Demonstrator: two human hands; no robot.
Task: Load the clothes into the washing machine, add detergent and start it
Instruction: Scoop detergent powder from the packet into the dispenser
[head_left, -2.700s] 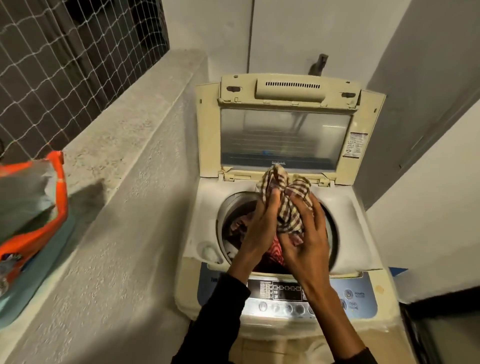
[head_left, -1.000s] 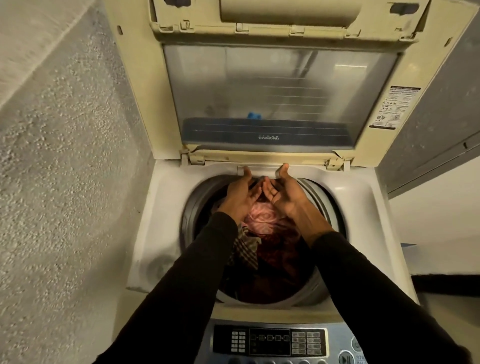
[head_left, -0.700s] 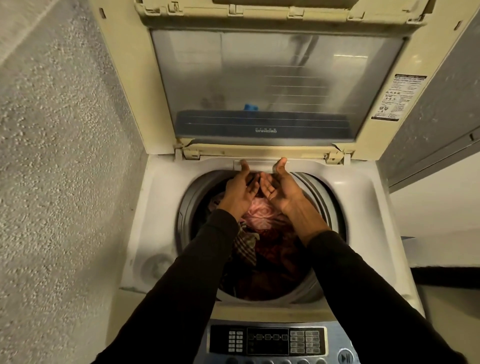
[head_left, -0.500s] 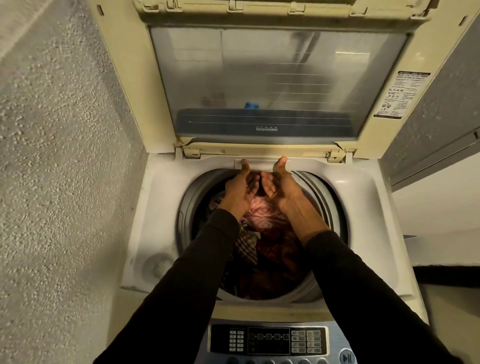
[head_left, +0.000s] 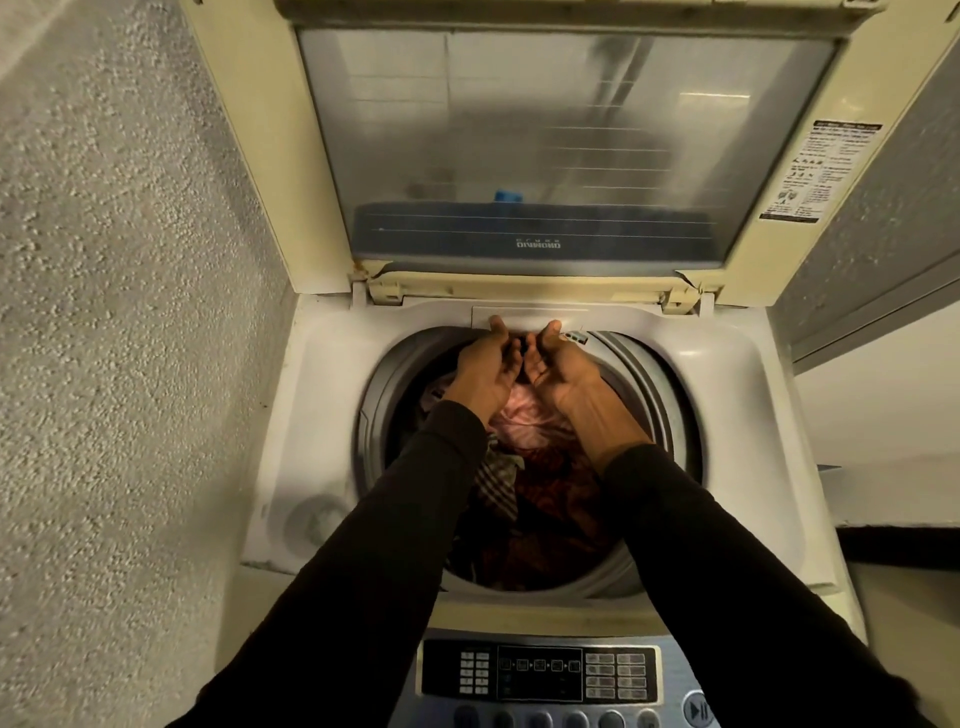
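Top-loading washing machine (head_left: 332, 364) seen from above, lid (head_left: 519, 130) raised upright at the back, clear window facing forward with a label sticker (head_left: 821, 171) on its right frame. Both arms in black sleeves reaching across the control panel (head_left: 540, 673) to the far rim of the drum opening. Left hand (head_left: 485, 371) and right hand (head_left: 558, 366) side by side, nearly touching, thumbs resting against the small rectangular panel (head_left: 530, 314) at the back edge of the tub surround, fingers loosely curled toward each other below that edge; fingertips hidden in shadow, so cannot tell whether anything is gripped. Clothes (head_left: 524, 426) lying inside the drum beneath the wrists: pale pink fabric uppermost, a checked cloth (head_left: 493, 478) left of centre, dark red pieces lower down. Rough plastered wall (head_left: 130, 312) just beside the machine on the left.
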